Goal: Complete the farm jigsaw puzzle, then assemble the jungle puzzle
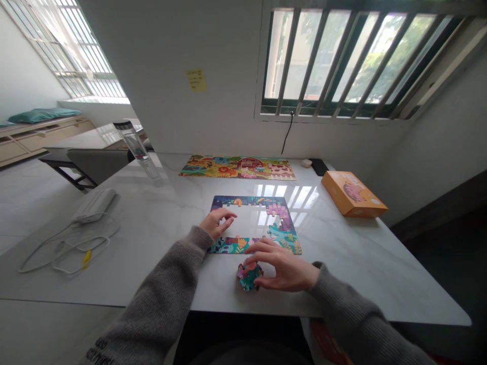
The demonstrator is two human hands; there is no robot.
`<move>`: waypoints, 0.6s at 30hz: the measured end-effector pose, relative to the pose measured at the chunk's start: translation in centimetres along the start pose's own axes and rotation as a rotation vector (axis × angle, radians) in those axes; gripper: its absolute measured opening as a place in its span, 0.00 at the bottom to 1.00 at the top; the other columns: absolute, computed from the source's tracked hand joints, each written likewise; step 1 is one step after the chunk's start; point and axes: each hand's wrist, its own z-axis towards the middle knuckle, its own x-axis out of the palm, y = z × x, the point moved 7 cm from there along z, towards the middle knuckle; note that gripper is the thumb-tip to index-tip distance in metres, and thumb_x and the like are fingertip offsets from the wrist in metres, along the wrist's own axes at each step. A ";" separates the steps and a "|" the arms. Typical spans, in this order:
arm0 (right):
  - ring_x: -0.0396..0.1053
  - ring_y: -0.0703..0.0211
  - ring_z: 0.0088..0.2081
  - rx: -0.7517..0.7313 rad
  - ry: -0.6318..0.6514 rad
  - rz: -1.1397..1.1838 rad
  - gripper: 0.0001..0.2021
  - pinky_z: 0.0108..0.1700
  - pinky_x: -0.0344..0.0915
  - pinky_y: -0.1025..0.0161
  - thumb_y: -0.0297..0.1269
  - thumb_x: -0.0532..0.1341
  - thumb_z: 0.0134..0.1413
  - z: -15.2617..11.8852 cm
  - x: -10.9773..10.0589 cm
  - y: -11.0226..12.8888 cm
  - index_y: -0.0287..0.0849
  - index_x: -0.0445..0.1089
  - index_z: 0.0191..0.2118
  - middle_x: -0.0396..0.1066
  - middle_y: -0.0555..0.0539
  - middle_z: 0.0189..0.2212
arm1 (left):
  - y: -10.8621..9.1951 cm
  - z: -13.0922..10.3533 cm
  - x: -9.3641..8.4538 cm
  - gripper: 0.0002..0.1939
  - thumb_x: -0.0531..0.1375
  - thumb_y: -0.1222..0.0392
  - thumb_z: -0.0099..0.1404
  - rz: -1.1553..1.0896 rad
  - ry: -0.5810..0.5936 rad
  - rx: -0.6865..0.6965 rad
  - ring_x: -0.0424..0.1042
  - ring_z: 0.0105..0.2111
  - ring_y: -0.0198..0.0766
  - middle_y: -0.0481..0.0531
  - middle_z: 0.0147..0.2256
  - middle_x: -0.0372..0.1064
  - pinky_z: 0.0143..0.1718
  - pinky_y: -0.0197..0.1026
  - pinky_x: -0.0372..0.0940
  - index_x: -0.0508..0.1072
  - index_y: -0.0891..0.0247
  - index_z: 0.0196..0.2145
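A jigsaw puzzle (289, 237) lies on the table before me, its colourful border joined into a frame around a bare middle. My left hand (218, 223) rests over the puzzle's left side, thumb and fingers apart, with nothing visible between them. Close to the table's front edge is a small heap of loose puzzle pieces (249, 278), mostly teal and pink. Over that heap arches my right hand (279, 266), its thumb at the heap's right side and its fingers spread above. The fingers hide part of the heap and of the puzzle's lower border.
Behind the puzzle lies a long farm-animal picture (238, 167). An orange box (353, 195) stands at the right, near a black phone (318, 167). On the left are a clear bottle (133, 143), a white device (95, 205) and its loose cable (79, 247).
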 end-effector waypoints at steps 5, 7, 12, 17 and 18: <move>0.62 0.49 0.57 -0.025 0.128 -0.048 0.20 0.63 0.56 0.48 0.43 0.69 0.54 0.3 1.1 -0.1 0.52 0.72 0.53 0.68 0.46 0.57 | 0.3 0.1 0.4 0.13 0.56 0.55 0.69 0.023 -0.005 0.025 0.73 0.37 0.40 0.54 0.37 0.76 0.43 0.43 0.67 0.78 0.62 0.42; 0.63 0.49 0.56 -0.022 0.148 -0.068 0.19 0.62 0.57 0.49 0.44 0.69 0.55 0.4 1.2 -0.4 0.52 0.72 0.53 0.69 0.46 0.54 | 0.3 0.1 0.3 0.13 0.56 0.55 0.69 0.030 -0.014 0.029 0.73 0.37 0.41 0.54 0.37 0.76 0.43 0.44 0.67 0.78 0.62 0.42; 0.65 0.50 0.52 -0.008 0.173 -0.153 0.17 0.57 0.61 0.51 0.44 0.67 0.57 0.2 1.0 -0.3 0.49 0.72 0.52 0.70 0.45 0.49 | -0.3 0.0 0.7 0.13 0.55 0.56 0.69 0.043 0.016 0.049 0.74 0.38 0.41 0.55 0.37 0.77 0.45 0.45 0.67 0.78 0.63 0.42; 0.67 0.51 0.48 -0.015 0.153 -0.230 0.15 0.51 0.64 0.54 0.43 0.66 0.60 -0.3 0.5 0.2 0.49 0.72 0.52 0.71 0.44 0.46 | -0.5 0.0 0.8 0.13 0.55 0.57 0.69 0.036 0.017 0.056 0.74 0.38 0.42 0.55 0.36 0.77 0.47 0.46 0.66 0.78 0.63 0.41; 0.67 0.52 0.47 -0.018 0.136 -0.228 0.15 0.52 0.64 0.53 0.43 0.65 0.60 -0.4 0.3 0.3 0.49 0.72 0.52 0.72 0.44 0.45 | -0.6 0.0 0.8 0.13 0.56 0.56 0.68 0.026 0.022 0.050 0.74 0.38 0.42 0.55 0.36 0.77 0.47 0.46 0.66 0.78 0.63 0.41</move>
